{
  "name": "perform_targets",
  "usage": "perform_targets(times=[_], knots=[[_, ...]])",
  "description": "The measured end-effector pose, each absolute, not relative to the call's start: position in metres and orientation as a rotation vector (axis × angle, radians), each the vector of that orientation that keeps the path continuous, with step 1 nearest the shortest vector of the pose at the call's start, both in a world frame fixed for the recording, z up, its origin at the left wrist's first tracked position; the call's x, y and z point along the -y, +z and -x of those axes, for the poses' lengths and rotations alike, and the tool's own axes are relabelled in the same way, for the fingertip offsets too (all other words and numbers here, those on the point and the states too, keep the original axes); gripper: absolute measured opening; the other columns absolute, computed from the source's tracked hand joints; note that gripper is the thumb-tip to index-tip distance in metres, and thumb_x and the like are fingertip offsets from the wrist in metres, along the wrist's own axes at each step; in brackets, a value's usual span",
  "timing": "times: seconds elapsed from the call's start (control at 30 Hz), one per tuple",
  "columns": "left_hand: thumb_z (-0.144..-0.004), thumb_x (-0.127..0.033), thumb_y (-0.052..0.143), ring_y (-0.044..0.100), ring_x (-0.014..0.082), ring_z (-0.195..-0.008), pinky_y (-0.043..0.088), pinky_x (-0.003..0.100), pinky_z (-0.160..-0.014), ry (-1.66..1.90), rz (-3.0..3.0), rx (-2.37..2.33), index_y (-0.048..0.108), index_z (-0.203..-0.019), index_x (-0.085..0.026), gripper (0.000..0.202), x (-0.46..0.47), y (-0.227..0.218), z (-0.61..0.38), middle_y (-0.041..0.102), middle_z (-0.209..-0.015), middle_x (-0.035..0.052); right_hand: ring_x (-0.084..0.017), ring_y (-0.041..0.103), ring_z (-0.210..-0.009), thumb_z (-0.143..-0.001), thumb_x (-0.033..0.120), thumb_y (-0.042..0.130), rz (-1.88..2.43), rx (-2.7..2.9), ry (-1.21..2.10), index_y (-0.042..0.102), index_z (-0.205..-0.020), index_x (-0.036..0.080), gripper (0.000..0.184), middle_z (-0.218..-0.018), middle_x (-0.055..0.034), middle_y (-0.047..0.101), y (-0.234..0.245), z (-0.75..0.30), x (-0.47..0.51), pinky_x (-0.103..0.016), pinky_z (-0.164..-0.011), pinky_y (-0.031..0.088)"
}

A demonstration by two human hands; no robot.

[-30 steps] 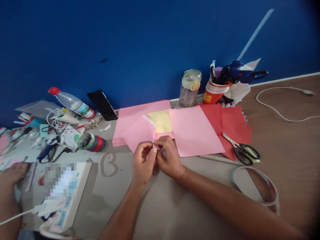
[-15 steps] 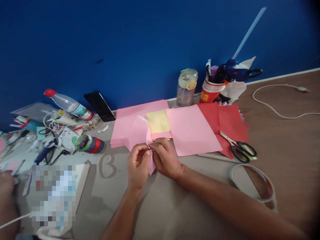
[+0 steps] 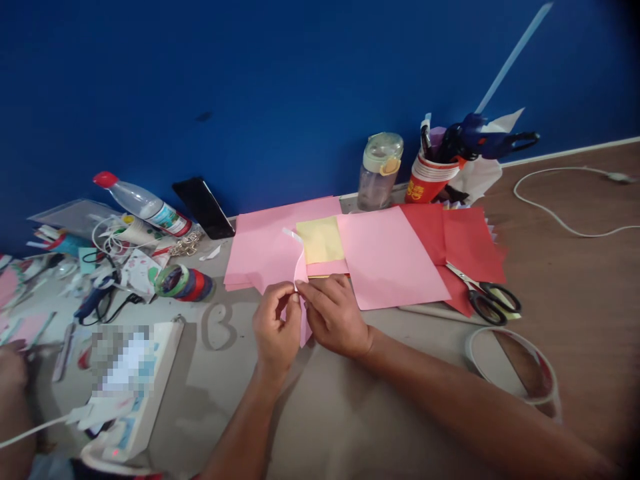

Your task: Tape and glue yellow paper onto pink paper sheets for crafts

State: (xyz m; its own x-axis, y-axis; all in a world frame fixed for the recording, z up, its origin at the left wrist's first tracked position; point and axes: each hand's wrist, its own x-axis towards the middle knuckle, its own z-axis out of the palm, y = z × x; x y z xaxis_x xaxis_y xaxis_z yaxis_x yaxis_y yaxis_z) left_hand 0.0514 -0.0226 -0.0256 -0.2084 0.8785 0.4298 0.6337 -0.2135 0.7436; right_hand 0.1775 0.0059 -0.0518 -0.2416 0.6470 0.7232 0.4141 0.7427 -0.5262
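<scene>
Both hands meet over the middle of the table at a piece of pink paper [image 3: 304,330], whose lower corner points toward me between them. My left hand [image 3: 277,327] pinches its edge with thumb and index finger. Close against it, my right hand [image 3: 336,317] has its fingers bent and pressed on the same edge; the fingertips partly hide the spot. A pale tape strip [image 3: 292,234] sticks up at the far end of that edge. Behind the hands lie a yellow paper square [image 3: 321,241] and a flat pink sheet [image 3: 393,260].
Black-handled scissors [image 3: 487,297] rest on red paper [image 3: 473,247] at right, with a large tape roll [image 3: 513,367] nearer me. A clear bottle [image 3: 380,173] and a red cup [image 3: 429,180] stand by the blue wall. At left are a power strip [image 3: 160,373] and another person's hand [image 3: 13,367].
My right hand's index finger has straightened somewhat and slid to the left along the paper's edge. The whole view has shifted slightly; both hands still hold the pink paper.
</scene>
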Motion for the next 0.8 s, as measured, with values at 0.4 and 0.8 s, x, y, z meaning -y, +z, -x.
perform_targets(times=[0.4,0.8], knots=[[-0.087,-0.005,0.052,0.064,0.0147,-0.084,0.054,0.029,-0.077,1.436,-2.381,-1.689,0.061,-0.097,-0.019,0.019,0.017,-0.026,-0.049,0.067,-0.088,0.006,-0.02,0.063,-0.086,-0.086,0.009,0.047,0.801,1.807,0.377,0.042,-0.14,0.026,0.056,-0.098,-0.0071,0.068,-0.055,-0.175,-0.003,-0.04,-0.08,0.04],[-0.086,-0.008,0.055,0.069,0.0172,-0.085,0.055,0.037,-0.089,1.367,-2.628,-1.707,0.06,-0.1,-0.018,0.018,0.012,-0.033,-0.04,0.07,-0.085,0.0057,-0.021,0.059,-0.097,-0.09,0.01,0.044,0.747,1.677,0.681,0.042,-0.141,0.033,0.056,-0.106,-0.0078,0.06,-0.062,-0.171,0.001,-0.037,-0.081,0.051]])
